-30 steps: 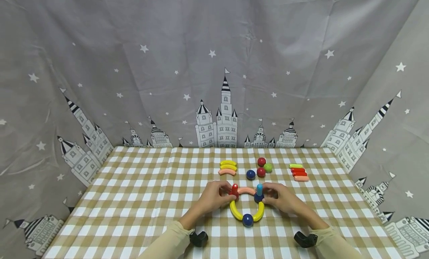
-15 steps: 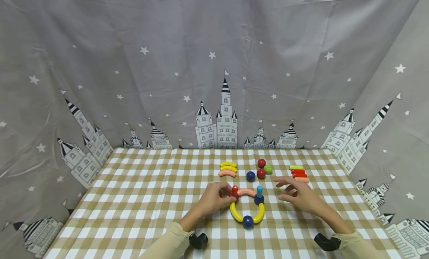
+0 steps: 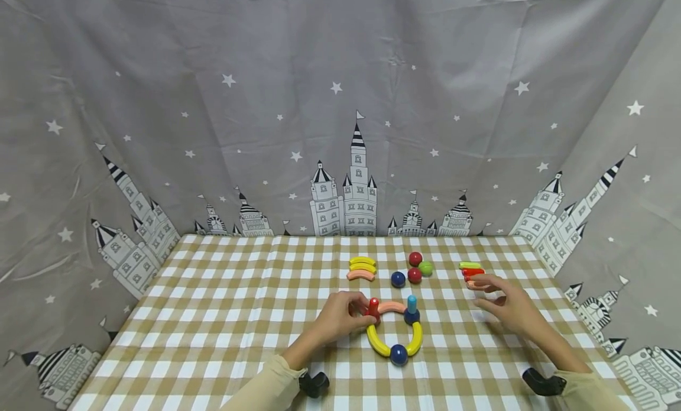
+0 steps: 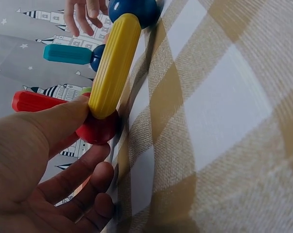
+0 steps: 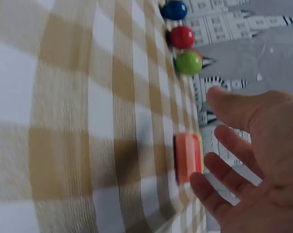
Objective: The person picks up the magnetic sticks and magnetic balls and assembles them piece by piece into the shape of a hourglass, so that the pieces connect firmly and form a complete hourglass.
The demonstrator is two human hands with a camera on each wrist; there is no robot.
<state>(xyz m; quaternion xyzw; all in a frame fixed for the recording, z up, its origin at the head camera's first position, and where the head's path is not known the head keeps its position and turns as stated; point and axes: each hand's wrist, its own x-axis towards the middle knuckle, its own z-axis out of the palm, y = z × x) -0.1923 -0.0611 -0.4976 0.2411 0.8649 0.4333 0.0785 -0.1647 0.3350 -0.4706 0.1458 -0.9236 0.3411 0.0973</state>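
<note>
On the checked cloth lies a ring of yellow curved sticks [image 3: 377, 343], a salmon curved stick [image 3: 391, 307] and balls. A red stick [image 3: 374, 306] stands on its red ball [image 4: 98, 131]; a light blue stick [image 3: 412, 303] rises from a dark blue ball [image 3: 412, 317]. My left hand [image 3: 343, 317] pinches the red ball between thumb and fingers, the thumb also against a yellow curved stick. Far to the right, my right hand [image 3: 508, 307] hovers with spread fingers by the row of straight sticks [image 3: 470, 265], partly hiding the salmon straight stick [image 5: 182, 158].
Behind the ring are two red balls [image 3: 415, 275], a green ball [image 3: 425, 269] and a loose dark blue ball [image 3: 398, 279]. Spare curved sticks [image 3: 362, 268] lie to their left. A grey castle-print curtain [image 3: 255, 133] hangs beyond the table.
My right hand has let go of the dark blue ball under the light blue stick and moved right to the straight sticks. The ring's front has shifted slightly right; my left hand keeps its pinch.
</note>
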